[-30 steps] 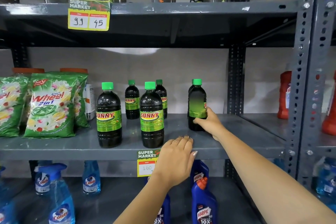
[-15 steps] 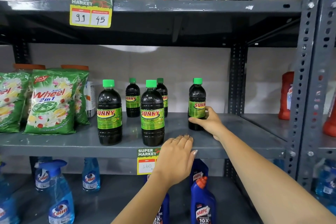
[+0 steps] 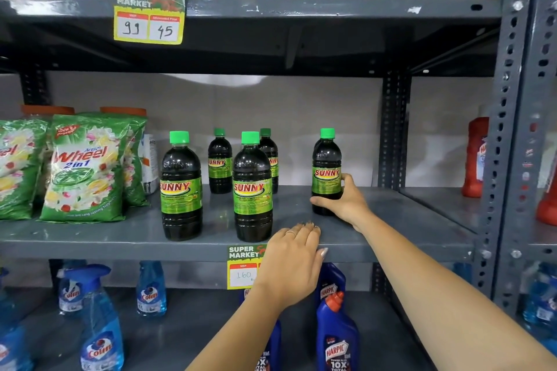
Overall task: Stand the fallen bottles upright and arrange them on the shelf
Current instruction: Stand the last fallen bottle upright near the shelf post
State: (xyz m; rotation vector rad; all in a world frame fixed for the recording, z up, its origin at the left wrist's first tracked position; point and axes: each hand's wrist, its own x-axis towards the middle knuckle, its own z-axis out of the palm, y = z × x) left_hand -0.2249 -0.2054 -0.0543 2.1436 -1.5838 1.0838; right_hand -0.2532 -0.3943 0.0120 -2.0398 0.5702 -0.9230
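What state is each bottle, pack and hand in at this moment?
Right-hand Sunny bottle: upright, label forward, held.
Front Sunny bottles: two, upright, capped.
Back Sunny bottles: two, upright, capped.
Wheel packs: standing, leaning back.
Right hand: grip closed low on the bottle.
Left hand: flat on the shelf edge, holding nothing.

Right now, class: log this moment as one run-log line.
right hand: grips upright Sunny bottle | left hand: flat on shelf edge | fallen bottles: none visible
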